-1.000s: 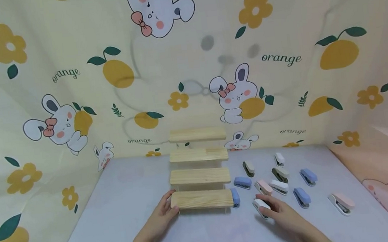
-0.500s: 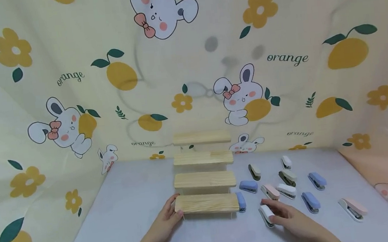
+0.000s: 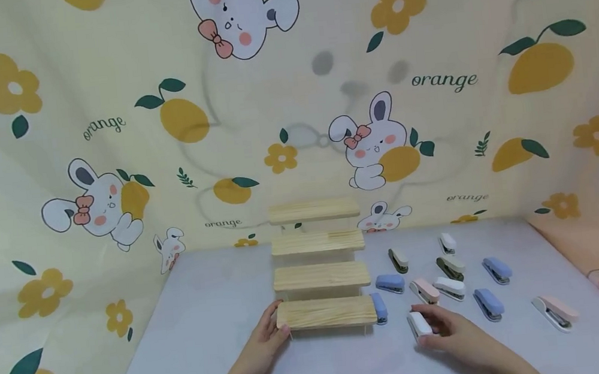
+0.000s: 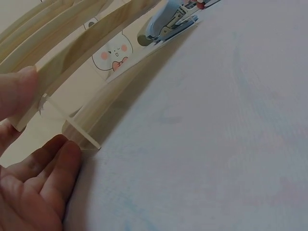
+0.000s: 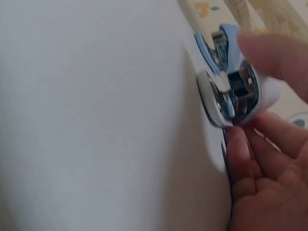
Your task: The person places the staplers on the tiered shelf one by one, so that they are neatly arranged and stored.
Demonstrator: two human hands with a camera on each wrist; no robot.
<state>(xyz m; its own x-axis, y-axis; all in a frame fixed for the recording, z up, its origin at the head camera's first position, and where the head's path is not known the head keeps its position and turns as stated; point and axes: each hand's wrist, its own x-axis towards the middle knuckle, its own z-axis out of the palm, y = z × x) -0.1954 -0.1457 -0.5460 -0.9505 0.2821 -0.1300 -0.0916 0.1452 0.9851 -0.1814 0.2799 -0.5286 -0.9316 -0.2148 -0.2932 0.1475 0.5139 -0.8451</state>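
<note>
Now, lower right of centre in the head view, we see the white stapler (image 3: 420,323) turned slightly from its angle a second ago, its metal side showing less; we judge its handling to be underway. Our right hand (image 3: 458,333), partly closed, holds it between thumb and fingers. Our left hand (image 3: 262,338) pinches the left end of the wooden rack (image 3: 327,313), as before.

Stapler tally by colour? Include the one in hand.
Blue staplers: 4
White staplers: 3, one held in the right hand
Pink staplers: 2
Dark green staplers with pale tops: 2
Total: 11
</note>
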